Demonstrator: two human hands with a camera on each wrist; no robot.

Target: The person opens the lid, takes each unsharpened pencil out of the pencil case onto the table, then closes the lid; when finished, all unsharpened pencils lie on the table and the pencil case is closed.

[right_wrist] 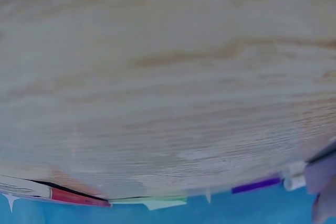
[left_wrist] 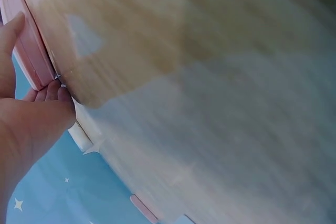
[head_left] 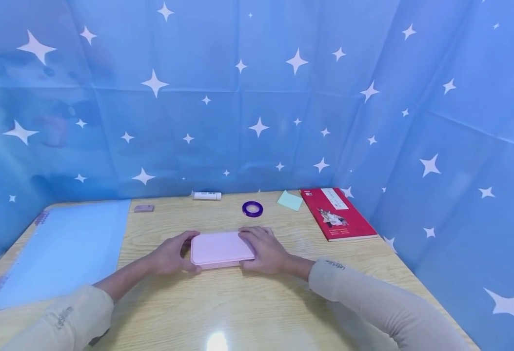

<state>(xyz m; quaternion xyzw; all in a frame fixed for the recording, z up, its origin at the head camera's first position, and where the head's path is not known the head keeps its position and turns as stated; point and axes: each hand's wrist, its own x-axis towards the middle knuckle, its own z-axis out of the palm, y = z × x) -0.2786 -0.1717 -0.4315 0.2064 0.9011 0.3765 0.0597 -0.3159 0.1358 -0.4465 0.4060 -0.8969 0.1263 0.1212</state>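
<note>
A flat pink box lies on the wooden table, in the middle. My left hand grips its left end, thumb at the front edge and fingers curled at the back. My right hand grips its right end the same way. In the left wrist view the pink box shows edge-on with my left hand against it. Only a fingertip of the right hand shows in the right wrist view.
A pale blue sheet covers the table's left side. Along the back lie a small pink eraser, a white glue stick, a purple tape roll, a green sticky note pad and a red book. Blue starred curtains wall the table.
</note>
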